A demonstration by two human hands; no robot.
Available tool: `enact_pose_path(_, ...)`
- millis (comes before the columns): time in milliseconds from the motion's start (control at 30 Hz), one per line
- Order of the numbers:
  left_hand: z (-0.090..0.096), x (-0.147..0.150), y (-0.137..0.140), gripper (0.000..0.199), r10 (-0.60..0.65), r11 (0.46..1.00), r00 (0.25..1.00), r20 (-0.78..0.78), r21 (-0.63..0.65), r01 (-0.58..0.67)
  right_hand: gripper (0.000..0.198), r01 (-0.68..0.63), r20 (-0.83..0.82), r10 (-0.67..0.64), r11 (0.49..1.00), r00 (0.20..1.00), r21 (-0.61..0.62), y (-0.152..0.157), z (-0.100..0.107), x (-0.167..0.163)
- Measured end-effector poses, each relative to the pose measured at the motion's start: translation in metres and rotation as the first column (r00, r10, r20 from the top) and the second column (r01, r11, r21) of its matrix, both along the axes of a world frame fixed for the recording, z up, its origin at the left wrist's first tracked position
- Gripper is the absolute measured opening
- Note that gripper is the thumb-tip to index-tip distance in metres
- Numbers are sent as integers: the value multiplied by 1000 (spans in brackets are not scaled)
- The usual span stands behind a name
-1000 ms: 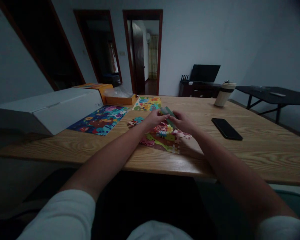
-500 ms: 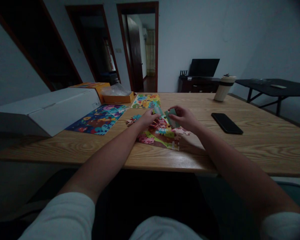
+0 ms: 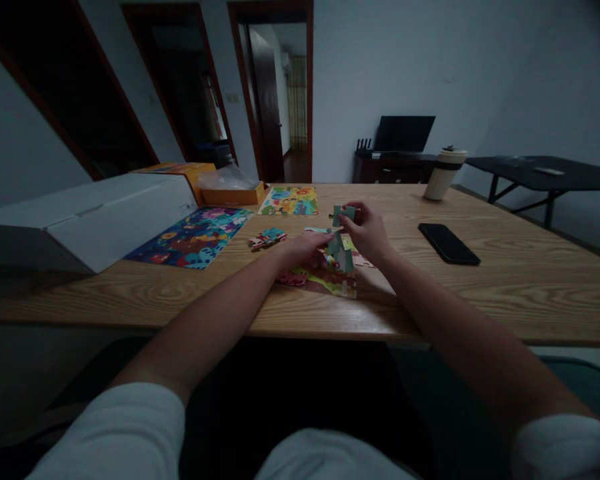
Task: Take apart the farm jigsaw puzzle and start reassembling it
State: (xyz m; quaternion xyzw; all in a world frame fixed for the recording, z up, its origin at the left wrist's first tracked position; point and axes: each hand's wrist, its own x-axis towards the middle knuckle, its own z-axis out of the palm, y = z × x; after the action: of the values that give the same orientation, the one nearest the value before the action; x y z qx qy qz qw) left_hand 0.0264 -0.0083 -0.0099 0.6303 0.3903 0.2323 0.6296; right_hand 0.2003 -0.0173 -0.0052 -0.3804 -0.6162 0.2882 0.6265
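My right hand (image 3: 369,232) pinches a grey-green jigsaw puzzle piece (image 3: 346,215), raised above the table. Lower and to its left, my left hand (image 3: 307,249) has its fingers closed at the edge of more grey-green puzzle pieces (image 3: 344,260), which hang over the puzzle; its fingertips are partly hidden. Beneath both hands lies a partly joined, colourful puzzle (image 3: 325,287) with pink, green and brown areas, much of it covered by my left hand. A small pile of loose pieces (image 3: 268,238) sits left of my left hand.
A dark blue picture sheet (image 3: 190,237) and a yellow-green one (image 3: 290,200) lie on the wooden table (image 3: 180,293). At left stand a long white box (image 3: 125,220) and an orange box (image 3: 235,195) with clear plastic. To the right are a black phone (image 3: 449,243) and a cup (image 3: 443,177).
My left hand has moved right and down, now by the grey-green pieces. My right hand has risen slightly with a piece pinched in it. The loose pile at left is more exposed.
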Motion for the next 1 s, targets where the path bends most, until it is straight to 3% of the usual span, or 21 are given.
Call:
enact_pose_path(167,-1,-2,0,20,29,998,999,-18,62,-27,35,-45,41,47,998,998,-42,1,-1,0)
enact_pose_path(267,3,-6,-1,25,-45,990,999,-4,134,46,36,-77,148,88,994,985,-79,-7,9,8)
enact_pose_path(333,5,-7,-2,31,-99,973,995,-33,205,104,35,-157,248,197,972,948,-174,-15,18,18)
enact_pose_path(433,4,-8,0,35,-123,955,991,-53,265,133,33,-300,385,472,853,793,-427,-23,26,35)
enact_pose_path(500,-1,-8,4,33,-113,949,991,-68,288,128,31,-292,455,595,764,662,-575,-25,26,43)
enact_pose_path(533,-3,-8,6,33,-105,945,991,-78,302,124,30,-251,490,614,745,619,-618,-24,25,45)
enact_pose_path(600,-8,-8,11,30,-88,933,991,-98,340,117,28,-150,558,586,756,588,-637,-22,20,46)
enact_pose_path(700,-10,-7,15,25,-61,923,990,-124,371,104,26,-25,633,477,810,609,-585,-19,15,42)
enact_pose_path(867,-5,-7,10,23,-39,942,992,-118,326,76,31,57,657,370,845,657,-532,-19,8,35)
enact_pose_path(1000,-2,-9,4,26,-52,948,993,-107,307,83,32,64,658,151,955,738,-290,-13,-2,29)
